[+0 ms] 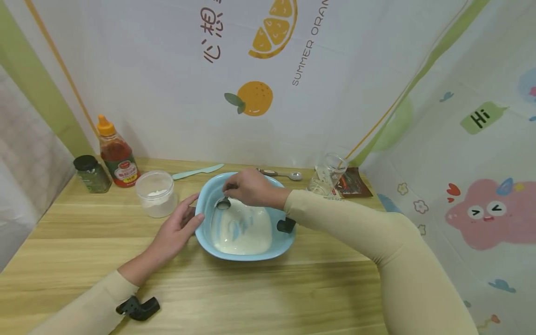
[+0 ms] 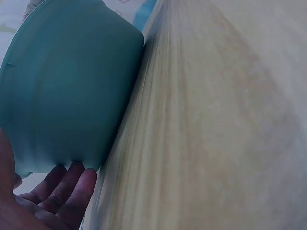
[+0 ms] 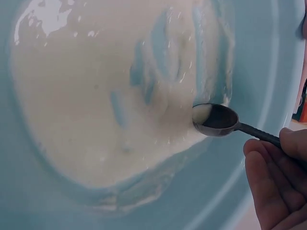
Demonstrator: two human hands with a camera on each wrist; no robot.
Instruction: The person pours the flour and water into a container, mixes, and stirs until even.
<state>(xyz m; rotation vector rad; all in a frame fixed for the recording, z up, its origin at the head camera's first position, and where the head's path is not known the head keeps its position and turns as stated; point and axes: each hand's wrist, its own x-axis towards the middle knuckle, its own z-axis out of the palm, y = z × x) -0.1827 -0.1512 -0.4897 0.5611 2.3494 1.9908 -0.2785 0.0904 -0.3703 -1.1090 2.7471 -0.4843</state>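
A light blue basin (image 1: 204, 240) stands on the wooden table with a pool of creamy white batter (image 1: 247, 239) spread over its bottom. At its left side my left hand (image 1: 177, 230) holds the rim, thumb on top; in the left wrist view the fingers (image 2: 67, 191) press the outer wall low down. My right hand (image 1: 253, 188) reaches over the far rim and pinches the dark handle of a small measuring spoon (image 3: 217, 120). The spoon's bowl sits at the batter's edge with a little white batter in it. Streaks of bare blue bottom show through the batter.
On the left stand a dark-lidded jar (image 1: 93, 176), a red sauce bottle (image 1: 119, 158) and a clear tub (image 1: 156, 197) of white powder. A pale green knife (image 1: 198, 172) and another measuring spoon (image 1: 280, 174) lie behind the basin. A glass (image 1: 328, 176) and brown packet (image 1: 355, 182) are back right.
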